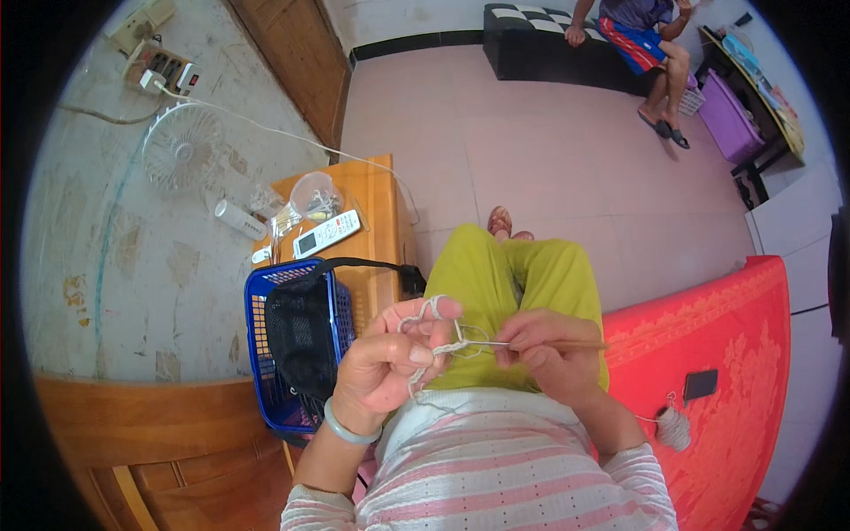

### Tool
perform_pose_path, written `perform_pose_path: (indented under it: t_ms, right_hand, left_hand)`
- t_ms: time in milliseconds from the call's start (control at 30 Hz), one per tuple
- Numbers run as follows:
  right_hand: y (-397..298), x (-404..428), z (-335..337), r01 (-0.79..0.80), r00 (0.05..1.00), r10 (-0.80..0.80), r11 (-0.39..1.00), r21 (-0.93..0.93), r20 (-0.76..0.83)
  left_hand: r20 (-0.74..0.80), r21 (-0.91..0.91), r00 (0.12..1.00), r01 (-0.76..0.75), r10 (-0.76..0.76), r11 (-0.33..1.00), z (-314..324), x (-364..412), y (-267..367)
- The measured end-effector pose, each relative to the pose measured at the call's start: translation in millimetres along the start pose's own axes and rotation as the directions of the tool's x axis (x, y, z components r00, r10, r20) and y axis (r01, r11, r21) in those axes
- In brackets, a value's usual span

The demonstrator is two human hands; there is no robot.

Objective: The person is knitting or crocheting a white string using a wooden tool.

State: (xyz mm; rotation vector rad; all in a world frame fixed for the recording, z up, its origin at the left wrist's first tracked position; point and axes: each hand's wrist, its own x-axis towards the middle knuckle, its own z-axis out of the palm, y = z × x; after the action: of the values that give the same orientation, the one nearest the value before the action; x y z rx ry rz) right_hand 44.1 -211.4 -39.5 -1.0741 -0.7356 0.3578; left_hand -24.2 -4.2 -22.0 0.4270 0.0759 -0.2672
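Above my lap, my left hand (392, 355) pinches a white crocheted chain (450, 348) between thumb and fingers. White yarn also loops around its raised fingers, and a bangle circles the wrist. My right hand (551, 352) grips a crochet hook (491, 343) with a metal shaft and a light brown handle. The hook's tip sits among the yarn loops close to my left fingers; the exact stitch is too small to tell. On the red cloth (724, 318) to my right lie a ball of white yarn (673, 428) and a dark phone (700, 384).
A blue plastic basket (254, 332) holding a black mesh bag (299, 332) stands at my left. Behind it, a wooden cabinet (378, 199) carries a remote control (327, 233), a clear tub (316, 194) and a fan (182, 149). Another person (637, 40) sits on a black bench (551, 60).
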Motion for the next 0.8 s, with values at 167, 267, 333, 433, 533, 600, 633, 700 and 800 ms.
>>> perform_pose_path:
  t_ms: [167, 267, 333, 433, 533, 600, 633, 700, 800]
  right_hand:
    - [-2.5, 1.8, 2.3, -0.238, 0.959, 0.283, 0.768, 0.594, 0.017]
    - [0.8, 3.5, 2.4, -0.207, 0.962, 0.274, 0.762, 0.614, -0.016]
    - [1.9, 3.6, 3.6, -0.130, 0.984, 0.163, 0.933, 0.335, -0.074]
    - [3.1, 10.9, 7.3, 0.114, 0.991, -0.127, 0.958, -0.263, -0.034]
    - [10.0, 21.3, 6.3, 0.429, 0.892, -0.421, 0.674, -0.601, 0.164]
    - [13.6, 21.6, 5.5, 0.567, 0.794, -0.543, 0.494, -0.659, 0.275]
    - [14.7, 19.8, 6.0, 0.544, 0.809, -0.537, 0.528, -0.652, 0.240]
    - [14.8, 19.2, 5.6, 0.521, 0.824, -0.528, 0.564, -0.640, 0.205]
    - [9.4, 21.5, 2.6, 0.477, 0.868, -0.455, 0.646, -0.596, 0.201]
  left_hand:
    - [0.050, -0.022, 0.999, -0.019, 0.020, 1.000, 1.5, 0.9, -3.2]
    - [-0.131, 0.345, 0.980, -0.096, 0.149, 0.934, 16.4, 0.8, -9.7]
    - [-0.148, 0.603, 0.951, -0.131, 0.272, 0.787, 25.7, 1.4, -12.0]
    - [0.002, 0.733, 0.935, -0.242, 0.354, 0.636, 16.1, 3.2, -16.8]
    - [0.082, 0.730, 0.940, -0.283, 0.331, 0.622, 6.6, 4.4, -17.0]
    - [-0.002, 0.705, 0.971, -0.169, 0.240, 0.689, 5.7, 0.1, -13.9]
    - [-0.081, 0.668, 0.986, -0.052, 0.142, 0.742, 5.7, -1.1, -12.9]
    - [-0.102, 0.619, 0.978, -0.080, 0.181, 0.781, 14.5, 4.9, -14.0]
    - [-0.164, 0.517, 0.974, -0.050, 0.156, 0.855, 17.6, 6.2, -3.0]
